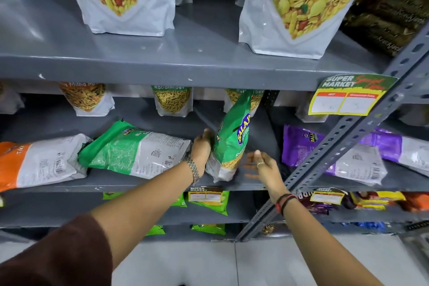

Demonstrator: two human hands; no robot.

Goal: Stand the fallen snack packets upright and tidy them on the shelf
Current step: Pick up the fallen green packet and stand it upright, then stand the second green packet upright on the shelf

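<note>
**Standing a green Balaji packet on the middle shelf**

Left hand (201, 149) is gripping the green Balaji packet (232, 139) upright on the middle shelf (162, 184); right hand (263, 166) is hovering open at 3 o'clock. Another green packet (137, 150) is lying flat at 9 o'clock.

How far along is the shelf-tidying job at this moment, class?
Done: nothing is clearly finished. In hand: the left hand steadies one green packet nearly upright on the middle shelf, with the open right hand beside it. Left: the second green packet, the orange packet and the purple packets lie flat.
</note>
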